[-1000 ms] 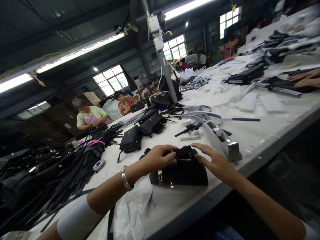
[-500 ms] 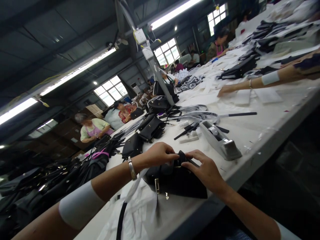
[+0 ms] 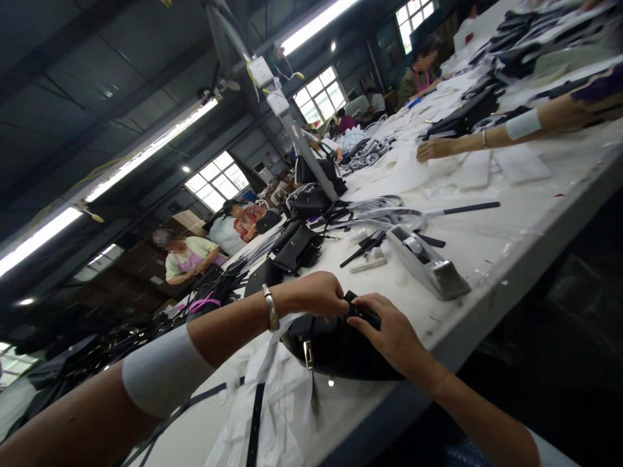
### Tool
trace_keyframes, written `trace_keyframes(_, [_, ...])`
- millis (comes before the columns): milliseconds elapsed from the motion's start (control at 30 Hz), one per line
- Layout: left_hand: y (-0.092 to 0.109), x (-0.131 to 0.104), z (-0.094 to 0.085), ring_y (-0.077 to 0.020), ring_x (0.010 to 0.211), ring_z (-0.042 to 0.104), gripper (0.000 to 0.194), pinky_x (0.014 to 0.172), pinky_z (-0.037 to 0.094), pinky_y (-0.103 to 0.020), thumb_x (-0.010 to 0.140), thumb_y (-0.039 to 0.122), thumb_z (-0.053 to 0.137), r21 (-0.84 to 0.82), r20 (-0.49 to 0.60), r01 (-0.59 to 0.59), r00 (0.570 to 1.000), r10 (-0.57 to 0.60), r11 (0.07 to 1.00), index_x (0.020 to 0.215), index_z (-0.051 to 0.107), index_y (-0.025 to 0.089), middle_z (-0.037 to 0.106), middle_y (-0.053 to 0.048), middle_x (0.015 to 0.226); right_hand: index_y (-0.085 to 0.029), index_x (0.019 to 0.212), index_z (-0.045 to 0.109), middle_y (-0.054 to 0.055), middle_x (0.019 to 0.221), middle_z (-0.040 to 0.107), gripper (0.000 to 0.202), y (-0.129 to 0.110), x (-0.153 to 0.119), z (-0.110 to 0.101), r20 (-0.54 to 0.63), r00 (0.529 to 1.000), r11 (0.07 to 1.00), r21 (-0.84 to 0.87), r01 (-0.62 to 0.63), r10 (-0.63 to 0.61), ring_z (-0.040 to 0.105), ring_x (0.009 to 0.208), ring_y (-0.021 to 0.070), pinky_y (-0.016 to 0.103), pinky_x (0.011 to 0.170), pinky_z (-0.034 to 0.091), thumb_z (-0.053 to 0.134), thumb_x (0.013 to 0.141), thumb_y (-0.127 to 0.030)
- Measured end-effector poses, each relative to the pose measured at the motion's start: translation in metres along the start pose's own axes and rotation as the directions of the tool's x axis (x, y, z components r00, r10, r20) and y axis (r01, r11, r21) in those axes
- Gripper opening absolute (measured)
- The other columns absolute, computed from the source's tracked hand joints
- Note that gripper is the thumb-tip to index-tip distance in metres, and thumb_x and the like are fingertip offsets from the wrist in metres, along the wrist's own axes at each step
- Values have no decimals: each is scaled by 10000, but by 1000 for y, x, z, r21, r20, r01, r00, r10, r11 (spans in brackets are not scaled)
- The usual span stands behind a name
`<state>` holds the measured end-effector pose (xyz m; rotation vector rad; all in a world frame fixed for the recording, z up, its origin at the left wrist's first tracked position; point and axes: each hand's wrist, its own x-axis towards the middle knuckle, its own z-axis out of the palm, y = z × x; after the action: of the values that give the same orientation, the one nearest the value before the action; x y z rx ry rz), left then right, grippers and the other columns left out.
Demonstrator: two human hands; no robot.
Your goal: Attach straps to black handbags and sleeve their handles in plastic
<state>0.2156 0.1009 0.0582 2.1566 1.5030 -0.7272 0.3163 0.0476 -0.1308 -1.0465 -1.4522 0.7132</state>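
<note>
A black handbag (image 3: 335,353) with gold-coloured metal fittings lies on the white table near its front edge. My left hand (image 3: 318,295) is closed in a pinch over the bag's top, gripping a small black part of it. Close beside it, the thumb and fingers of my right hand (image 3: 389,324) grip the black piece along the bag's top edge. My fingers hide much of that piece. From the bag's left side a strap (image 3: 256,415), partly wrapped in white film, hangs toward the table's near side.
A tape dispenser (image 3: 428,263) stands right of the bag, beside black scissors (image 3: 363,248). More black bags (image 3: 296,250) and wrapped straps lie behind. A co-worker's hand (image 3: 435,149) reaches in from the right. A grey post (image 3: 311,155) with sockets rises at mid-table.
My left hand has curled more and turned over the bag's top; the bag has tilted slightly. At the right, the co-worker's hand has shifted a little. The view has moved slightly.
</note>
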Motion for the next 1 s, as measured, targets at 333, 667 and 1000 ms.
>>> trace_keyframes(333, [6, 13, 9, -139, 534, 624, 282, 487, 398, -213, 785, 356, 526, 105, 30, 43, 998, -46, 993, 649, 694, 174, 689, -14, 579, -238, 981, 659, 43, 949, 680, 210, 2, -5, 6, -107, 988, 988, -121, 98, -111, 607, 973, 275, 461, 926, 471, 769, 814, -301])
trace_keyframes(667, [15, 6, 24, -188, 609, 606, 331, 556, 364, -273, 832, 369, 504, 381, -159, 27, 987, 37, 924, 716, 744, 172, 703, -75, 657, -237, 981, 666, 35, 976, 701, 202, -1, -9, 4, -140, 976, 978, -149, 149, -169, 628, 984, 254, 491, 1086, 371, 773, 811, -247])
trace_keyframes(1000, [0, 6, 22, -132, 524, 553, 347, 499, 327, -233, 843, 364, 500, 343, -105, -8, 993, 47, 939, 688, 739, 165, 662, -26, 560, -262, 1038, 708, 26, 1011, 709, 208, 3, -9, -1, 40, 999, 993, 114, 5, -10, 640, 1018, 220, 387, 912, 523, 728, 835, -224])
